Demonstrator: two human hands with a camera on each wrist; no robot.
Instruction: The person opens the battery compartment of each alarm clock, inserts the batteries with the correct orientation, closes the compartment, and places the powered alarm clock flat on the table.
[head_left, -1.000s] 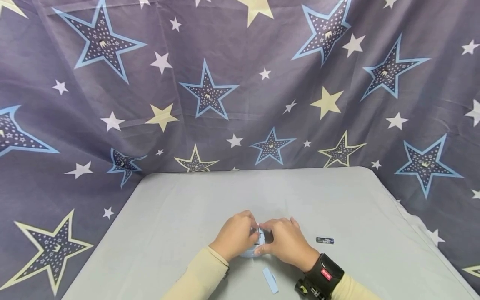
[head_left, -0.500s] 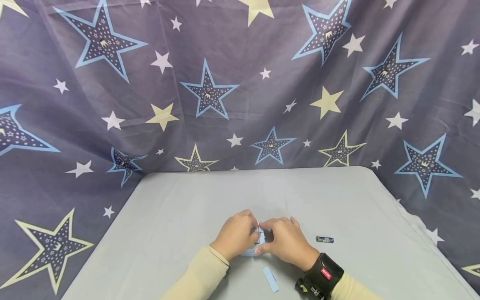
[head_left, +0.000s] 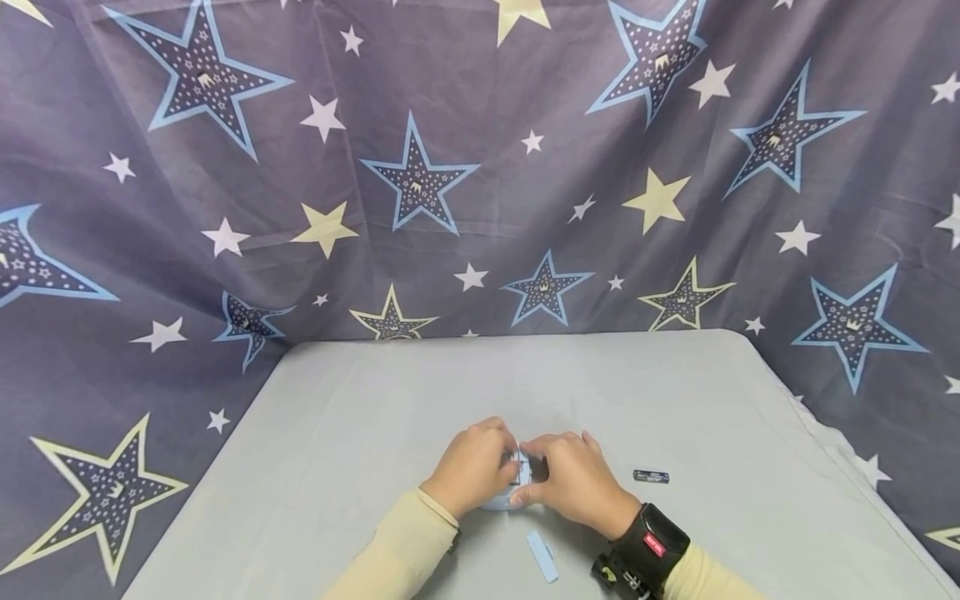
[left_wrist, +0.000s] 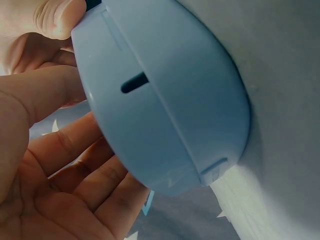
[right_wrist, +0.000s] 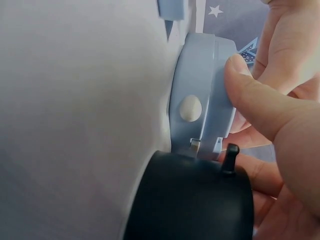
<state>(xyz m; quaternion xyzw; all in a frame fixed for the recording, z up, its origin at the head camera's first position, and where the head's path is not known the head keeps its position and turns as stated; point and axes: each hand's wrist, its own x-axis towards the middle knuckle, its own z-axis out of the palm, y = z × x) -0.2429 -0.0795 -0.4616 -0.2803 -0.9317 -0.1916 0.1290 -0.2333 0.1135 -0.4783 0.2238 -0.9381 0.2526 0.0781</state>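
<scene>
A light blue rounded plastic device [head_left: 497, 502] rests on the table between both hands. In the left wrist view, its casing [left_wrist: 165, 100] has a dark slot. The left hand [head_left: 472, 471] has curled fingers and thumb on the device's upper part; whether they pinch a small part is hidden. The right hand [head_left: 573, 479] grips the right side, its thumb [right_wrist: 255, 95] pressing the casing and its other fingers beyond. A white round button [right_wrist: 190, 108] shows there. Below the right hand, a black cylinder with a small peg [right_wrist: 190, 200] stands against the device.
A light blue flat strip, like a cover [head_left: 542, 556], lies on the grey table [head_left: 360, 400] nearer the person. A dark AAA-like battery [head_left: 651, 477] lies right of the right hand. A star-patterned curtain [head_left: 420, 267] hangs behind and beside the table.
Both hands stay at the device with hardly any movement. The head view shifts slightly; the battery and strip stay in place on the table.
</scene>
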